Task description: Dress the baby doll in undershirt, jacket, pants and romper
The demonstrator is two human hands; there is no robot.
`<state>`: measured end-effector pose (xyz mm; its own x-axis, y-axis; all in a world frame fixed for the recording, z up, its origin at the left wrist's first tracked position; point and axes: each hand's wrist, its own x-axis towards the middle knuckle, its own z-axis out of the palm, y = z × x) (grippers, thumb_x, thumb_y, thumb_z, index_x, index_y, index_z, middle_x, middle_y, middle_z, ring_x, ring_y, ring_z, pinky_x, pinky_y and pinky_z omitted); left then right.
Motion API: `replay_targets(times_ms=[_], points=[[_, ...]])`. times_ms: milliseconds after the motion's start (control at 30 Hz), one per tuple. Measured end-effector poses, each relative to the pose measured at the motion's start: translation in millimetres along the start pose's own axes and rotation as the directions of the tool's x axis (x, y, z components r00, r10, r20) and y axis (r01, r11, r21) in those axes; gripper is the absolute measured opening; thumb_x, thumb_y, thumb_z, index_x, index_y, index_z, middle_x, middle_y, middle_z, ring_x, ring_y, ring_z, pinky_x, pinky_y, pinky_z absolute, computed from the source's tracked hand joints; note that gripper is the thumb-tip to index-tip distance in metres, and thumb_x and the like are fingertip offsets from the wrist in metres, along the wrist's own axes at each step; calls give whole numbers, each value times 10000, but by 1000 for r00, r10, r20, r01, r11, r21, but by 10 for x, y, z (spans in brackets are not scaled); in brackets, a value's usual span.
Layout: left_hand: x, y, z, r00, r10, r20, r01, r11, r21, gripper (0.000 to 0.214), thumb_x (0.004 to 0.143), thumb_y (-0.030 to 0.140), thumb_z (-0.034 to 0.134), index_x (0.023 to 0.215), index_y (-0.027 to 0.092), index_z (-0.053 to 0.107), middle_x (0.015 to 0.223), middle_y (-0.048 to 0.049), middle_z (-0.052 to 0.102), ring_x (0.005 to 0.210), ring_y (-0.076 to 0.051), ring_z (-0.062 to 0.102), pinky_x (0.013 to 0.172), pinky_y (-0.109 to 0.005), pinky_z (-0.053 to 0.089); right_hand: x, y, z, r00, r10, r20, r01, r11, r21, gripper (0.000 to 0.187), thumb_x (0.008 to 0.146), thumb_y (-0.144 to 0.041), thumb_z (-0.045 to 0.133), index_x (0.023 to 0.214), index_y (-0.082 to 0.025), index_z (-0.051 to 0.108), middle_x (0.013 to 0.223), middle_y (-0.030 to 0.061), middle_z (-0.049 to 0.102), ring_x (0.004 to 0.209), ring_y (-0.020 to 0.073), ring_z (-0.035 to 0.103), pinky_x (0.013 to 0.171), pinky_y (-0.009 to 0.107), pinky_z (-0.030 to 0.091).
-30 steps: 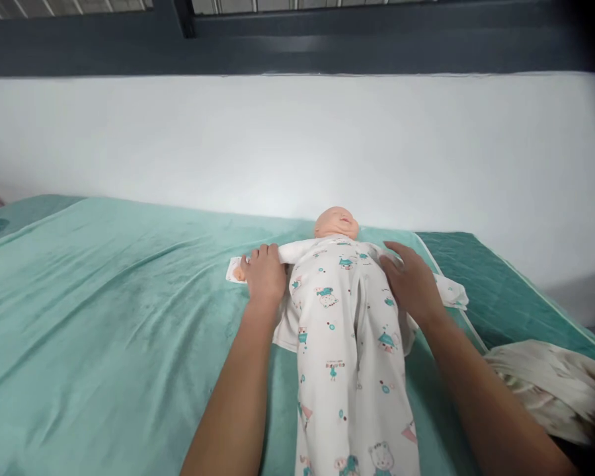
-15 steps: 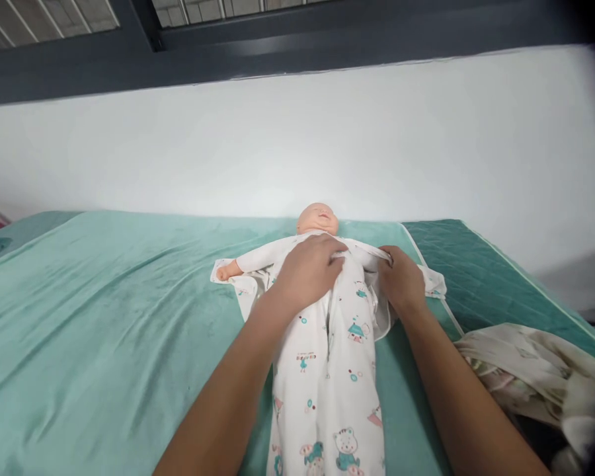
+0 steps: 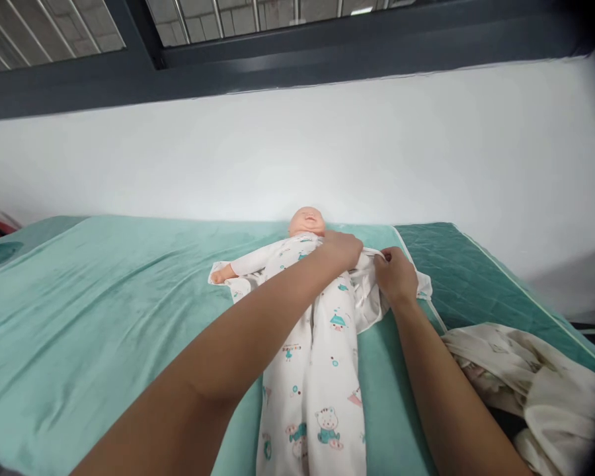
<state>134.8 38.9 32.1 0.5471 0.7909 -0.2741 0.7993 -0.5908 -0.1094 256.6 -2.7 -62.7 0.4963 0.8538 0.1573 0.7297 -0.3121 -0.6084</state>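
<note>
A baby doll (image 3: 306,221) lies on its back on a teal blanket (image 3: 104,311), head toward the wall. It wears a white romper (image 3: 312,370) printed with small animals. My left hand (image 3: 343,250) reaches across the doll's chest and pinches the romper's fabric near the doll's far shoulder. My right hand (image 3: 395,276) grips the same edge of cloth just beside it, fingers closed. The doll's near arm (image 3: 233,270) sticks out to the left, its hand bare. The doll's other arm is hidden under my hands and the loose cloth.
A crumpled cream cloth (image 3: 535,383) lies at the right on a darker quilted green cover (image 3: 456,264). A white wall (image 3: 297,152) rises right behind the doll's head, with a dark window frame (image 3: 277,53) above.
My left hand left the doll's near arm, crossed over the chest and now grips fabric by the far shoulder. My right hand went from lying flat to gripping the cloth.
</note>
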Motion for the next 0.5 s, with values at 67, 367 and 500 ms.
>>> replay_targets(times_ms=[67, 367, 500], points=[[9, -38, -13, 1000, -6, 10, 6, 999, 32, 389, 774, 143, 653, 1160, 157, 698, 1194, -184, 688, 1115, -329, 647, 924, -464, 494, 23, 20, -1, 1000, 26, 10, -26, 1000, 14, 323, 912, -364, 429, 1120, -214, 626, 1067, 108, 721, 967, 287, 648, 782, 359, 390], [230, 177, 241, 995, 96, -26, -92, 989, 118, 449, 815, 212, 656, 1261, 163, 632, 1281, -170, 662, 1184, -323, 598, 995, -490, 439, 56, 14, 30, 997, -9, 80, 10, 1000, -8, 356, 905, -434, 436, 1048, -207, 669, 1066, 128, 725, 1025, 321, 645, 828, 393, 410], [228, 130, 251, 990, 125, -71, -112, 981, 157, 408, 881, 201, 555, 1282, 140, 609, 1228, -179, 685, 1144, -316, 626, 961, -480, 446, 67, 32, 36, 997, -15, 72, 11, 999, 52, 370, 903, -450, 440, 1048, -195, 666, 1060, 135, 718, 1012, 320, 634, 819, 387, 413]])
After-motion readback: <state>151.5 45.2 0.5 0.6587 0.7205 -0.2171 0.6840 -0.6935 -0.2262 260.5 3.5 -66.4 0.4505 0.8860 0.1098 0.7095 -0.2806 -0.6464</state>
